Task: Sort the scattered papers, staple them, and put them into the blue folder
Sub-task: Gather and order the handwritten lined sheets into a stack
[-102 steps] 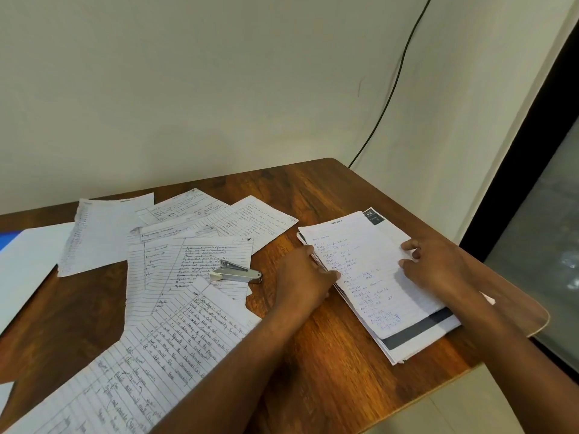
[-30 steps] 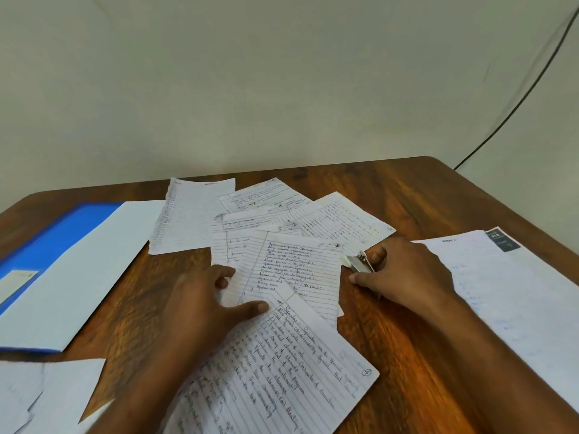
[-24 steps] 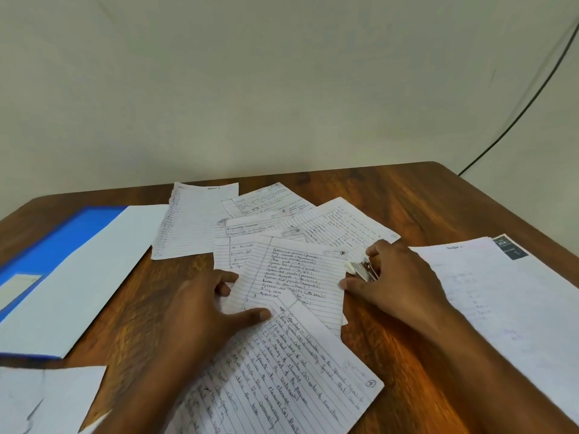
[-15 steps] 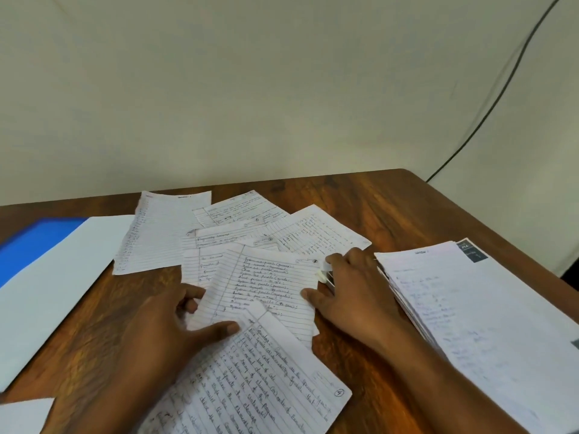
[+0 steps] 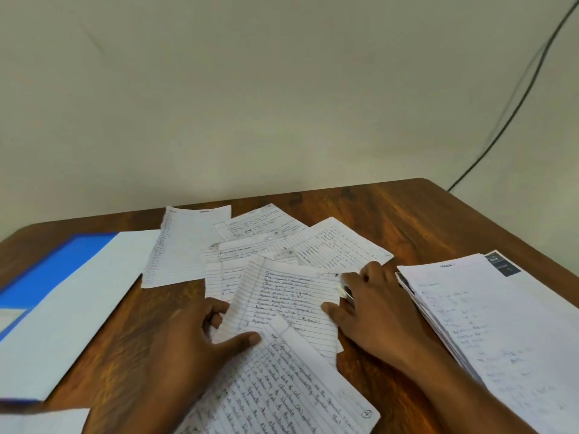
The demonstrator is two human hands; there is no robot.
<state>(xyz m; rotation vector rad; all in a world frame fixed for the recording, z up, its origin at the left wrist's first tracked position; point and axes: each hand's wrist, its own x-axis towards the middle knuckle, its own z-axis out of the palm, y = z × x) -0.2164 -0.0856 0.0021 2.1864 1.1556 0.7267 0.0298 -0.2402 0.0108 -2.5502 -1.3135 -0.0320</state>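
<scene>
The right hand [image 5: 372, 311] curls over the small metal stapler [image 5: 345, 291], which lies under its fingers, just left of the sorted pile [image 5: 501, 333]. The left hand [image 5: 194, 343] presses the loose sheets [image 5: 282, 296], thumb spread. The blue folder [image 5: 53, 277] lies open, far left.

Bare table [image 5: 391, 214] behind loose sheets [image 5: 275, 277], paper stack [image 5: 501, 324] blocking right, blue folder [image 5: 47, 277] left
</scene>
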